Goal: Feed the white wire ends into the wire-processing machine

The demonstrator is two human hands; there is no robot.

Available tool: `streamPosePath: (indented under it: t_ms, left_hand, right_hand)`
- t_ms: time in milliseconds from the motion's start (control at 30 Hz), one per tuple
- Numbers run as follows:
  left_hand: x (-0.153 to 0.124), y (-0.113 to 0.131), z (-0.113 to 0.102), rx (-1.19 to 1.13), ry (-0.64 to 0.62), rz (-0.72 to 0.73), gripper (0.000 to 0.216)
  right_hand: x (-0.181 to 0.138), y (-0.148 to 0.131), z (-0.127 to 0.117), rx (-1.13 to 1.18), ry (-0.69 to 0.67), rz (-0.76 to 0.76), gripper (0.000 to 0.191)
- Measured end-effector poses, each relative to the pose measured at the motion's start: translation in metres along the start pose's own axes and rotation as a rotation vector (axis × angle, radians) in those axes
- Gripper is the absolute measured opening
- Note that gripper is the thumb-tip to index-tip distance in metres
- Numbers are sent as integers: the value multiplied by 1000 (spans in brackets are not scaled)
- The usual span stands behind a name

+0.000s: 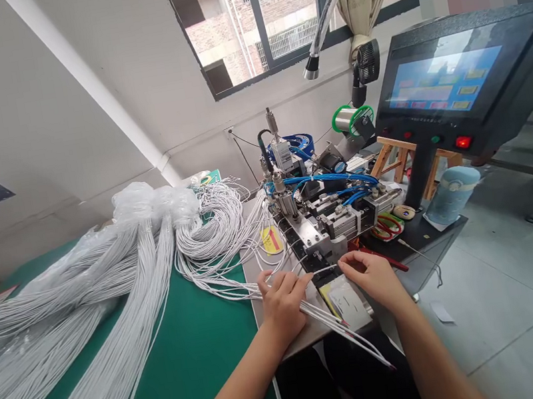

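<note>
My left hand (pixel 285 299) is closed around several white cables (pixel 323 315), whose ends run out below it toward my lap. From its thumb and forefinger a single white cable (pixel 326 271) stretches to the right, along the front of a bench machine (pixel 319 231). At the other side my right hand (pixel 372 275) is pinched at the tip of that cable; the fingers mostly hide the tip. Just below the hands, a block with a white paper label (pixel 348 301) sits at the table edge.
Long bundles of white cable (pixel 115 331) and a coiled heap (pixel 216 234) cover much of the green table top (pixel 211 363). A control screen (pixel 450 79) stands at right, beside a blue cup (pixel 452 193). A bendable lamp (pixel 311 67) and a solder spool (pixel 352 120) are behind.
</note>
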State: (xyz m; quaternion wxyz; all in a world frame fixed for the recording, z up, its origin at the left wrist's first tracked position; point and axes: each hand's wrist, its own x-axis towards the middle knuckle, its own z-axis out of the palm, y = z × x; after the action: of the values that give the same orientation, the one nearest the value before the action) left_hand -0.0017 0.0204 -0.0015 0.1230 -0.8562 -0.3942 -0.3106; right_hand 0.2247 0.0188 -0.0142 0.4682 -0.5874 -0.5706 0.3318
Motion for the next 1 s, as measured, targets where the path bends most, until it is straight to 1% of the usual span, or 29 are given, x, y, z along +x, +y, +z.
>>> streamPosePath:
  t_ms: [100, 200, 433, 567, 767, 900, 1000]
  left_hand:
    - [-1, 0, 1, 8, -1, -3, 40]
    - [0, 0, 2, 19, 3, -4, 39]
    - [1, 1, 3, 31, -28, -7, 35]
    - [1, 2, 3, 27, -31, -24, 33]
    - [3, 4, 2, 57, -27, -32, 30]
    - [4, 4, 2, 60, -34, -33, 30]
    - [4, 4, 2, 59, -33, -32, 29]
  right_hand:
    - [5, 3, 3, -12, -5, -49, 29]
    - [11, 9, 7, -2, -27, -66, 30]
    - [21, 18, 7, 93, -181, -89, 30]
    - [26, 18, 10, 209, -228, -23, 31]
    - [31, 23, 16, 410, -269, 148, 28]
    - [30, 26, 18, 459, -265, 190, 27]
    - [29, 25, 18, 468, -270, 201, 29]
